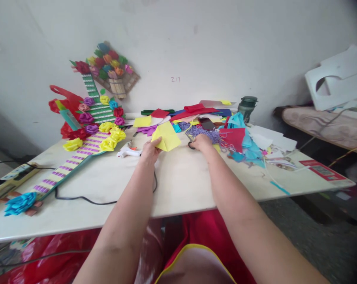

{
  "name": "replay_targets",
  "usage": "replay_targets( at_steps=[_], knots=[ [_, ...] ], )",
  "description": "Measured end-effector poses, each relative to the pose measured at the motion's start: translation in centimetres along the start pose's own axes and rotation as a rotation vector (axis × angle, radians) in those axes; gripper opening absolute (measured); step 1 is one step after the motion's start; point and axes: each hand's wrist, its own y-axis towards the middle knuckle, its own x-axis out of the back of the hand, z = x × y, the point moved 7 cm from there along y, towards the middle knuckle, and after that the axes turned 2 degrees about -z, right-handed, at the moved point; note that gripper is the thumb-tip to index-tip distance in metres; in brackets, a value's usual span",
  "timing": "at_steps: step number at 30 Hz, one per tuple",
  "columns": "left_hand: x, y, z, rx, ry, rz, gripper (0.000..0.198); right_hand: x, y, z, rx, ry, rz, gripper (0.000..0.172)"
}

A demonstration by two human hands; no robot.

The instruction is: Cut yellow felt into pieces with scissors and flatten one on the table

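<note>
My left hand [151, 150] is closed on the lower left edge of a yellow sheet [167, 137], which looks like paper or thin felt and is tilted up off the table. To its right, my right hand [202, 142] has its fingers around a pair of scissors [191, 144] with dark handles; part of the scissors is hidden by the fingers. Just beyond that hand lies a heap of purple string or shreds [211, 135]. A white glue gun [129, 150] rests left of my left hand, and its black cord [89, 201] runs over the table.
Coloured sheets [193, 112] are piled along the wall. A dark green bottle [247, 107] stands behind blue scraps [249, 148]. At left are a flower-decorated cardboard piece [77, 159], a green tower-like piece [97, 106] and a power strip [14, 183]. The table's front edge [183, 213] is near me.
</note>
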Motion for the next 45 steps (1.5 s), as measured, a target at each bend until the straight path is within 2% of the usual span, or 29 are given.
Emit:
replay_targets(
  at_steps=[2,4,7,9,11,13,15,16,22,30,34,39,45],
  knots=[
    [-0.2,-0.2,0.2,0.014,0.027,0.015,0.020,-0.3,-0.2,0.1,0.016,0.007,0.059,0.032],
    [-0.4,-0.3,0.3,0.021,0.039,0.024,0.022,-0.1,-0.2,0.2,0.033,0.022,0.053,0.023],
    [-0.6,-0.5,0.4,0.027,0.038,0.031,0.024,1.3,-0.3,0.7,0.072,0.153,-0.111,0.020],
    [-0.8,-0.6,0.5,0.035,0.043,0.031,0.024,1.6,-0.4,1.3,0.099,0.395,-0.145,0.029],
    [-0.9,-0.7,0.7,0.038,0.052,0.034,0.024,0.9,-0.6,2.2,0.111,0.736,-0.037,0.039],
    [-1.1,-0.7,0.9,0.037,0.062,0.042,0.026,-0.4,-0.9,3.4,0.106,1.033,0.120,0.041],
    [-1.2,-0.7,1.1,0.035,0.081,0.047,0.028,-1.3,-1.1,4.4,0.116,1.175,0.198,0.036],
    [-1.2,-0.7,1.3,0.036,0.099,0.047,0.030,-1.6,-1.1,4.6,0.114,1.205,0.193,0.032],
    [-1.2,-0.7,1.1,0.022,0.241,0.102,0.033,-1.9,-1.0,4.4,0.065,1.211,0.109,0.014],
    [-1.6,-1.1,0.4,-0.027,0.382,0.145,0.029,-1.5,-1.9,4.7,0.098,1.199,0.269,0.016],
    [-1.4,-0.8,0.4,-0.065,0.436,0.107,0.026,-1.8,-2.2,5.1,0.115,1.219,0.319,0.013],
    [-1.2,-0.7,0.3,-0.088,0.421,0.084,0.022,-1.7,-2.2,5.3,0.141,1.246,0.302,0.016],
    [-1.3,-0.9,0.3,-0.086,0.361,0.078,0.018,-1.4,-1.8,5.3,0.196,1.238,0.208,0.025]
  ],
)
